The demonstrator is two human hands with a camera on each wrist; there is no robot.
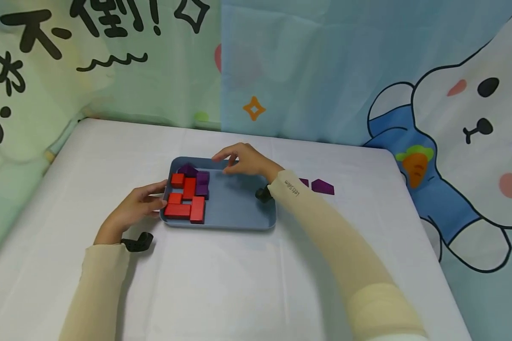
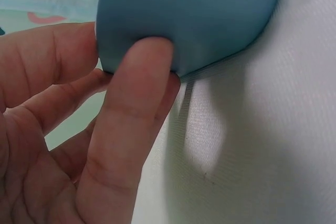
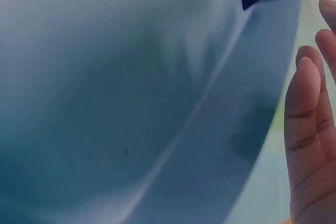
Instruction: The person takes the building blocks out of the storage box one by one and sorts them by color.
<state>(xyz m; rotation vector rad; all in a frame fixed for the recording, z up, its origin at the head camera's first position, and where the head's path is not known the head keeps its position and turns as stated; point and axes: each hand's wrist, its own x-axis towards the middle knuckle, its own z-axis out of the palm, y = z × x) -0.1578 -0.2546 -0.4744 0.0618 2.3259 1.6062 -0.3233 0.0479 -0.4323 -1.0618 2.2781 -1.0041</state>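
A shallow blue-grey tray lies on the table, with several red blocks fitted together in its left part. Beside them are purple blocks, and a pointed purple piece lies at the far left corner. My left hand grips the tray's left side; in the left wrist view the thumb presses on the tray's outer wall. Above the tray's far edge is my right hand, fingers loosely bent and nothing visible in them. The right wrist view shows these fingers apart from the tray.
Two purple pieces lie on the white table beyond the right forearm: one with a slanted top, the other a partly hidden piece. A printed cloth hangs behind the table. Each wrist wears a black camera.
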